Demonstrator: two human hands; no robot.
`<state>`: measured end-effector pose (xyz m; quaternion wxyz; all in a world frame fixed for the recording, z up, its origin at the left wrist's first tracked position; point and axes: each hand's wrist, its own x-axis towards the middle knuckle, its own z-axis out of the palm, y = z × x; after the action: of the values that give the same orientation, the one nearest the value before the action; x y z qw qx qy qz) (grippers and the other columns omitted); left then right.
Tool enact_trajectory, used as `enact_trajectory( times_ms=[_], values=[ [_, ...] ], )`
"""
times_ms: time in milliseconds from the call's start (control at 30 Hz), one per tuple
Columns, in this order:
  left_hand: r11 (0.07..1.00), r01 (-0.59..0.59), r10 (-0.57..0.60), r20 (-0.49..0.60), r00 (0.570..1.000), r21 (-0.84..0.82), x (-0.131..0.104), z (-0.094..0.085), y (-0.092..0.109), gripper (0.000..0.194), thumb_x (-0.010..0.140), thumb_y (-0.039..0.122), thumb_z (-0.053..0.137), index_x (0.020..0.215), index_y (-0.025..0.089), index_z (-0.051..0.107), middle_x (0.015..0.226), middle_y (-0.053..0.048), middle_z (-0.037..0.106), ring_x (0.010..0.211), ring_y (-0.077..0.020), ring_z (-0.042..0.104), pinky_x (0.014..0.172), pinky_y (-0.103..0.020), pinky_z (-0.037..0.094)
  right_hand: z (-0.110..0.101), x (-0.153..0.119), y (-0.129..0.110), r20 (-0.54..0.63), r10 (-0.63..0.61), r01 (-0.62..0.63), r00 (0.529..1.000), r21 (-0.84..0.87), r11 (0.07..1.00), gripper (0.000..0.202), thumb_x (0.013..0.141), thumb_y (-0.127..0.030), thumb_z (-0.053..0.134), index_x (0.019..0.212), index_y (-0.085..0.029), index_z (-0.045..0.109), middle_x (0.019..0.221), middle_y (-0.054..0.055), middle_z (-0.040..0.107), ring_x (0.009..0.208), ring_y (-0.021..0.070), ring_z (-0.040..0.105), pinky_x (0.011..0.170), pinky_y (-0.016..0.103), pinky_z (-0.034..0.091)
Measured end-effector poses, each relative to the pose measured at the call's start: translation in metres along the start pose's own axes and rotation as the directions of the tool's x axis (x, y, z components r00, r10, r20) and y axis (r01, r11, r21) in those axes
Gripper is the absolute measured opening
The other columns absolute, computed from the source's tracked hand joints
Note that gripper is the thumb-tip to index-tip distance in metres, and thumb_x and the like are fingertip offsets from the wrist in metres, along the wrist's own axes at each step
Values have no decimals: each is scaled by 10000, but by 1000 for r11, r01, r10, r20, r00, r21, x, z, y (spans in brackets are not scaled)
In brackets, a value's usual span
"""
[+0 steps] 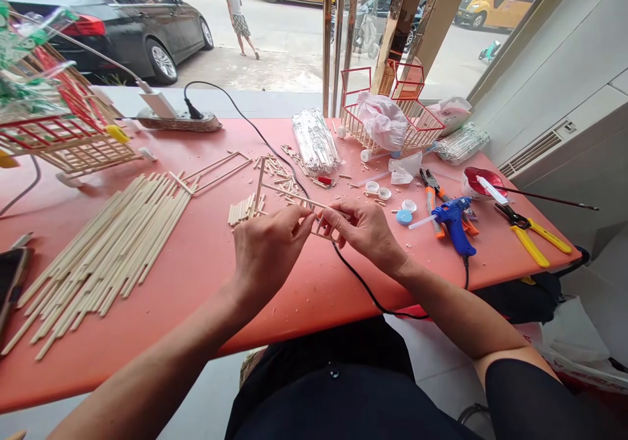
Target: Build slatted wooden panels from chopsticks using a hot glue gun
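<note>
A: What are the two hands holding?

B: They are holding a small wooden frame (289, 193) above the near middle of the red table (294, 296). It is reaching out from the fingers toward the far left.

A: How is the left hand (267, 244) gripping?

B: Its thumb and forefinger are pinching the frame's near part, and the other fingers are curling in. How tightly they are pressing, I cannot tell.

A: And the right hand (366, 227)?

B: Its thumb and fingers are closing on the same frame, just beside the left fingertips.

A: What is lying to the left?

B: Long sticks (108, 244) are lying side by side in a broad slanting pile. An open stick outline (220, 169) is resting at their far right end, and short sticks (241, 210) are sitting in a bundle just beyond the left hand.

A: And to the right?

B: A blue glue gun (456, 221) is lying near orange-handled pliers (432, 198). Yellow-handled cutters (532, 231) are lying farther right, and a red bowl (483, 182) is standing beyond them.

A: What is standing farther off?

B: A red-rimmed stick cart (422, 133) is standing at the far right, carrying a crumpled plastic bag (383, 121). A black cable (353, 270) is running across the table, passing beneath the hands. Outside, a person (237, 15) is walking near a dark car (147, 21).
</note>
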<state>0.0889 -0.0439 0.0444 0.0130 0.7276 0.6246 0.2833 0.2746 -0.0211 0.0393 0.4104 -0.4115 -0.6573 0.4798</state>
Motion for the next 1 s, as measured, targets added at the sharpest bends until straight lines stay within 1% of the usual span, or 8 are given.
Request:
enact_trajectory(
  times_ms=[300, 500, 600, 700, 800, 900, 967, 1000],
  values=[
    [999, 1, -1, 16, 1000, 36, 1, 2, 2, 348, 1019, 404, 587, 863, 204, 827, 708, -71, 784, 616, -203, 660, 585, -299, 310, 0, 1, 3, 12, -8, 8, 1000, 16, 1000, 439, 947, -576, 722, 864, -148, 771, 787, 51, 738, 672, 141, 674, 518, 225, 563],
    [988, -135, 144, -119, 982, 81, -1, 5, -4, 361, 1031, 389, 586, 817, 210, 814, 702, -43, 783, 591, -188, 646, 554, -303, 285, 0, 2, 5, 15, -25, 24, 1000, 8, 1000, 415, 960, -534, 703, 833, -143, 764, 759, 50, 728, 662, 139, 667, 494, 212, 544],
    [984, -178, 176, -174, 969, 2, 1, -10, -6, 337, 1038, 360, 601, 838, 199, 819, 677, -21, 757, 589, -160, 630, 579, -283, 333, -3, 4, 6, 13, 4, -4, 1000, 4, 1000, 434, 952, -560, 697, 840, -145, 759, 754, 50, 726, 645, 136, 663, 490, 211, 544],
    [987, -137, 112, -253, 961, -82, 8, -38, -13, 277, 1015, 348, 652, 897, 181, 837, 635, 2, 705, 597, -138, 602, 632, -263, 375, -8, 6, 8, 8, 27, -27, 1000, -1, 1000, 429, 950, -558, 685, 870, -144, 761, 779, 56, 740, 648, 131, 672, 483, 200, 538],
    [989, -111, 73, -322, 944, -99, 19, -64, -25, 286, 994, 393, 685, 959, 168, 857, 752, -20, 744, 665, -133, 586, 719, -274, 409, -14, 8, 6, 50, 49, -47, 998, -26, 999, 409, 948, -527, 677, 898, -133, 773, 793, 63, 752, 661, 131, 688, 475, 187, 527],
    [963, -18, -40, -209, 977, -268, 32, -74, -42, 358, 912, 446, 750, 1140, 187, 845, 908, -37, 778, 736, -140, 621, 747, -275, 473, -19, 10, 3, 118, 68, -63, 991, -47, 997, 379, 950, -484, 669, 904, -123, 774, 780, 66, 753, 682, 135, 706, 473, 174, 517],
    [878, 156, -182, -13, 983, -452, 38, -70, -54, 517, 802, 496, 817, 1212, 182, 814, 908, -38, 766, 725, -143, 617, 647, -254, 475, -23, 12, 1, 147, 86, -78, 985, -57, 995, 358, 948, -464, 673, 887, -123, 763, 772, 69, 753, 704, 144, 719, 475, 170, 514],
    [827, 254, -208, 146, 967, -501, 41, -65, -60, 538, 771, 521, 825, 1181, 174, 814, 865, -33, 746, 672, -133, 584, 583, -245, 447, -25, 12, 1, 156, 96, -87, 983, -63, 994, 349, 946, -457, 678, 881, -124, 758, 772, 69, 755, 709, 146, 721, 475, 170, 512]
  ],
)
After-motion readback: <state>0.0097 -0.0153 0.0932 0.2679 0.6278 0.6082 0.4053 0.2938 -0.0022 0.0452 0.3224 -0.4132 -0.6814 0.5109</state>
